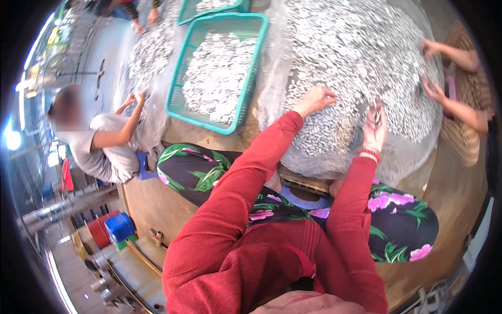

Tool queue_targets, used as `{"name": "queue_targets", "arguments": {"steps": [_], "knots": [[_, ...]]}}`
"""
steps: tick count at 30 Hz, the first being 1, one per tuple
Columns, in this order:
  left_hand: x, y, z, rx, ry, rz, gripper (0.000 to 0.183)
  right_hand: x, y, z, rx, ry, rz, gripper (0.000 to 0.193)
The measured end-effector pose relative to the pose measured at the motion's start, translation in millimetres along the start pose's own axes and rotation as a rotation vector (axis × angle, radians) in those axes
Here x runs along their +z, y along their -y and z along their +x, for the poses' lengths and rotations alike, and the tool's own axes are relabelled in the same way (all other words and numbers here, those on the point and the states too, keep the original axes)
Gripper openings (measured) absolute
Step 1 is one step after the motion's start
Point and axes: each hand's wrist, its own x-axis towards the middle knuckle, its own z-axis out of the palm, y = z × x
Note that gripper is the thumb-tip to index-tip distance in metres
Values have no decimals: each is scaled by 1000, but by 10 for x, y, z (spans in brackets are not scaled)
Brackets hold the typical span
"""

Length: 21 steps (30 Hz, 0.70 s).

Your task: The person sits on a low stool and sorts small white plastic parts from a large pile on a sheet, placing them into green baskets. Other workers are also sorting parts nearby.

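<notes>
A broad heap of small silvery-white pieces, slim like little fish [345, 57], lies in front of me on a clear plastic sheet [314, 161]. Over the heap's near left part is my left hand [318, 99], its fingers and thumb drawn together at the tips. Whatever sits in that pinch is too small to make out. My right hand [374, 128] is turned palm up at the near edge of the heap, with a red bead bracelet at its wrist. A few of the silvery pieces rest in its curled fingers.
Left of the heap stands a green plastic basket [201, 124] of similar pieces, with a second one [183, 17] behind it. Co-workers' hands [435, 91] reach in from the right. Another person [112, 141] sits at the left by a smaller heap [151, 57].
</notes>
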Motion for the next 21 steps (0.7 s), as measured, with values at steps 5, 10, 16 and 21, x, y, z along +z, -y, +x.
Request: {"name": "queue_targets", "arguments": {"steps": [5, 10, 16, 21], "knots": [[-117, -93, -270, -44, 36, 343, 29, -221, -145, 63, 122, -109, -100, 17], [-147, -39, -496, -158, -281, -376, 30, 75, -295, 68, -77, -113, -169, 23], [102, -248, -631, -227, -229, -46, 31, 1000, -407, -267, -38, 179, -834, 28], [107, -8, -592, -224, -278, -166, 35, 1327, -539, -449, -11, 248, -908, 30]]}}
